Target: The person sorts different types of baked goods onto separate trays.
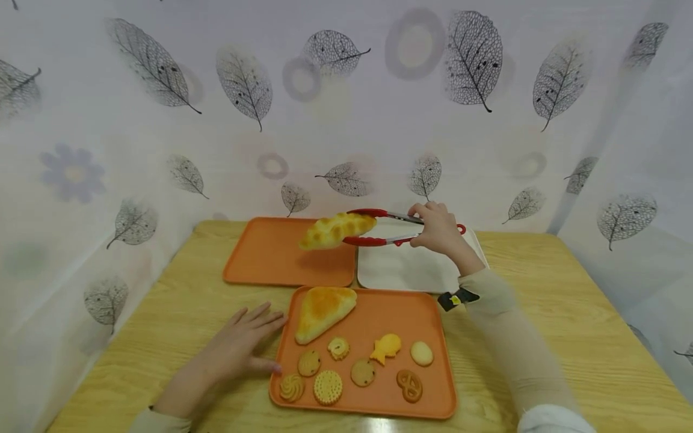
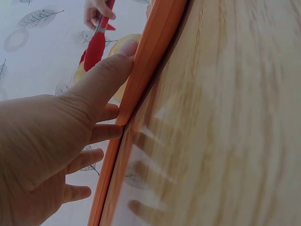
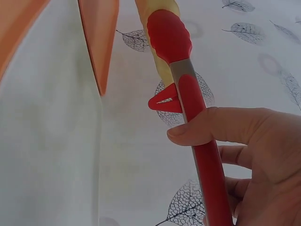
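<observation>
My right hand (image 1: 437,228) grips red-and-metal tongs (image 3: 190,101), thumb on one arm and fingers round the other. Between the red tong tips is a long golden bread (image 1: 337,230), held over the right part of the back orange tray (image 1: 260,264). Its shadow falls on that tray. My left hand (image 1: 238,343) lies with fingers spread at the left edge of the front orange tray (image 1: 400,313); its thumb rests on the rim in the left wrist view. A triangular bread (image 1: 325,310) lies in the front tray's far left corner.
Several cookies share the front tray, among them a pretzel (image 1: 409,385), a fish-shaped cookie (image 1: 386,349) and a round one (image 1: 327,386). A white tray (image 1: 406,264) stands at the back right, under my right hand. Behind the wooden table (image 1: 530,282) hangs a leaf-printed cloth (image 1: 346,132).
</observation>
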Demonstrator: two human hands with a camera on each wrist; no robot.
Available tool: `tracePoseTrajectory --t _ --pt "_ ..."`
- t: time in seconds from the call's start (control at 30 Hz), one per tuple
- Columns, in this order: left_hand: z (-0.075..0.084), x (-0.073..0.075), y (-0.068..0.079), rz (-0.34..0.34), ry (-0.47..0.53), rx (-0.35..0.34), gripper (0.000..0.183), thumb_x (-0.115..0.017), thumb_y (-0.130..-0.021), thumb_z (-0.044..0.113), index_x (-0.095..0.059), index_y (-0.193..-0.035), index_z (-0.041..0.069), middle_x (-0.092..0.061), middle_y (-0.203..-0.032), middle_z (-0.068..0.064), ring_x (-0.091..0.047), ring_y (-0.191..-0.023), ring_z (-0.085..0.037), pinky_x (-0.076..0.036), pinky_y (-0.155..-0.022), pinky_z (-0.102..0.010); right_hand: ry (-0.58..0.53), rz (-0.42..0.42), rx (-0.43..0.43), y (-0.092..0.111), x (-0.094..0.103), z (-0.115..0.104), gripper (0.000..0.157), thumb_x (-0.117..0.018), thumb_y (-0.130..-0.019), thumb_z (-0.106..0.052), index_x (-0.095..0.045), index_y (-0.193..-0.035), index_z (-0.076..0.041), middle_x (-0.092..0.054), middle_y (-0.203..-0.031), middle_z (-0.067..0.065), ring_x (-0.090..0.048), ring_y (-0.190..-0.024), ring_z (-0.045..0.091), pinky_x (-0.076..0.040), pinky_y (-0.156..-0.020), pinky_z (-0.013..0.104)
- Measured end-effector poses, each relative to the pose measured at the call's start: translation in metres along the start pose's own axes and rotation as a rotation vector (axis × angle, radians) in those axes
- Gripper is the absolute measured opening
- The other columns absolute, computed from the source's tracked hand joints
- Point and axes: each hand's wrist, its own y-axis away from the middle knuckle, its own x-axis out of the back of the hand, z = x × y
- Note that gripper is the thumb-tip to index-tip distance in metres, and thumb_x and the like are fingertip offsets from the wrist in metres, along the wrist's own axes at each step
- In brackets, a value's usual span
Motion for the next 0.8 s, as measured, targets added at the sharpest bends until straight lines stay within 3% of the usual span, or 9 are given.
tracePoseTrajectory --t 0.3,0.8 --pt "0.0 0.002 0.001 -0.023 0.019 0.005 0.094 -0.053 -0.076 0.076 -0.046 -0.146 0.014 -0.047 -0.15 -0.007 -0.033 -0.144 -0.038 -0.023 -0.114 -0.066 0.037 -0.046 0.011 -0.033 -0.023 -0.023 0.056 -0.08 -0.073 -0.021 -0.057 -0.123 -0.012 -0.053 -0.118 0.016 -0.043 -0.113 0.039 -0.04 -0.09 0.057" --pt "0.003 0.002 0.001 0.009 0.013 -0.003 0.091 -0.058 -0.076 0.073 -0.049 -0.145 0.014 -0.05 -0.148 -0.008 -0.036 -0.142 -0.039 -0.027 -0.112 -0.067 0.113 -0.097 0.003 -0.069 -0.055 -0.069 0.057 -0.083 -0.075 -0.03 -0.056 -0.124 -0.015 -0.051 -0.123 0.012 -0.043 -0.115 0.034 -0.042 -0.093 0.051"
